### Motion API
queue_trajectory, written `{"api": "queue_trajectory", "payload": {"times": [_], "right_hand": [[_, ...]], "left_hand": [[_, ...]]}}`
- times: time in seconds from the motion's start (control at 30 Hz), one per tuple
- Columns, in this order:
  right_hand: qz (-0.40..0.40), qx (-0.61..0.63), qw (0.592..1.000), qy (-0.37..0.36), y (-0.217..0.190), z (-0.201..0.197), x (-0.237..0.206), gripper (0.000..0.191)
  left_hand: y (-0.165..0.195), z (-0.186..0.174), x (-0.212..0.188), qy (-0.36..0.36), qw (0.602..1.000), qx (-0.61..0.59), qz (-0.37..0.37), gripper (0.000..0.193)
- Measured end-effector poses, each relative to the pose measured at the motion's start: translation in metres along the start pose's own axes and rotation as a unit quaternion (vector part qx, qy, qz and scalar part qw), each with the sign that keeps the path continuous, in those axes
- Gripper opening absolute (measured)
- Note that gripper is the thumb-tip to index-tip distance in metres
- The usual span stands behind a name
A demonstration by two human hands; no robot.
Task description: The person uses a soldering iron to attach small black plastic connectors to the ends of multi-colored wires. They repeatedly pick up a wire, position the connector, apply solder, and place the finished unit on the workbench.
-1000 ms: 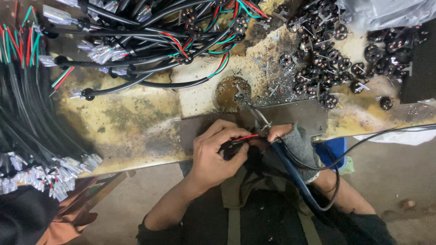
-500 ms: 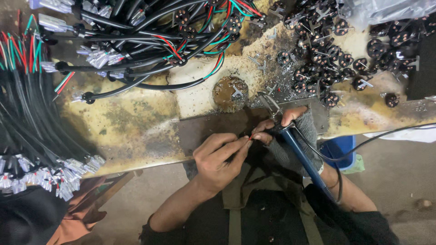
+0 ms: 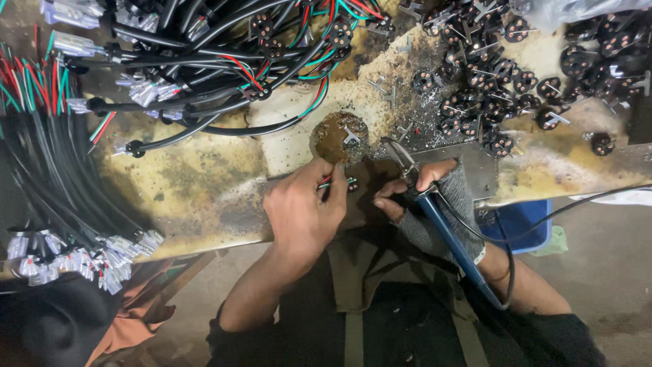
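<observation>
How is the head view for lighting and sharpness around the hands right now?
Head view: the bench top is evenly lit with no strong glare; the left hand pinching coloured wires and the right hand on the blue soldering iron look fairly sharp; the lower corners fall dark; the cable bundles at the left edge look bowed.

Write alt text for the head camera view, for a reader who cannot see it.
Seen from above, a person's left hand pinches thin red and green wire ends at the edge of a stained, scorched workbench, while the right hand holds a blue-handled soldering iron beside them. Black cables and small round black connectors cover the bench.
</observation>
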State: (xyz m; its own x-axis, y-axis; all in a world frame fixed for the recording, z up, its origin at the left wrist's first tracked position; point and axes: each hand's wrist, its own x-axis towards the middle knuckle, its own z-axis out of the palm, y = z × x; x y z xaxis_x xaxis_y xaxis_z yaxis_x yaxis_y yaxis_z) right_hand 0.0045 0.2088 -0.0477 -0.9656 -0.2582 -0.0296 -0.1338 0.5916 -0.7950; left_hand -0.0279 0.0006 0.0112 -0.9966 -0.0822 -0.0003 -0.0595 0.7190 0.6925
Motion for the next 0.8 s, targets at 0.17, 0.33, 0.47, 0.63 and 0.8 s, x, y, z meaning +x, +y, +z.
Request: {"api": "queue_trajectory", "payload": {"times": [0.17,0.33,0.47,0.63,0.8], "right_hand": [[-0.017,0.208,0.978,0.026,0.001,-0.007,-0.004,0.05],[-0.088,0.088,0.992,-0.003,0.001,-0.008,-0.004,0.049],[-0.119,0.117,0.986,-0.015,-0.001,-0.015,0.001,0.044],[-0.173,0.073,0.982,-0.031,-0.003,-0.023,0.002,0.045],[-0.184,0.094,0.977,-0.056,0.002,-0.018,0.001,0.039]], "left_hand": [[0.001,-0.001,0.004,-0.058,0.998,0.011,-0.012,0.018],[-0.001,-0.012,-0.02,-0.102,0.991,-0.089,-0.015,0.012],[-0.002,0.003,-0.045,-0.033,0.992,-0.121,-0.025,0.009],[-0.007,0.02,-0.062,0.024,0.991,-0.113,0.072,0.005],[0.0,0.008,-0.058,-0.042,0.979,-0.196,0.032,0.005]]}}
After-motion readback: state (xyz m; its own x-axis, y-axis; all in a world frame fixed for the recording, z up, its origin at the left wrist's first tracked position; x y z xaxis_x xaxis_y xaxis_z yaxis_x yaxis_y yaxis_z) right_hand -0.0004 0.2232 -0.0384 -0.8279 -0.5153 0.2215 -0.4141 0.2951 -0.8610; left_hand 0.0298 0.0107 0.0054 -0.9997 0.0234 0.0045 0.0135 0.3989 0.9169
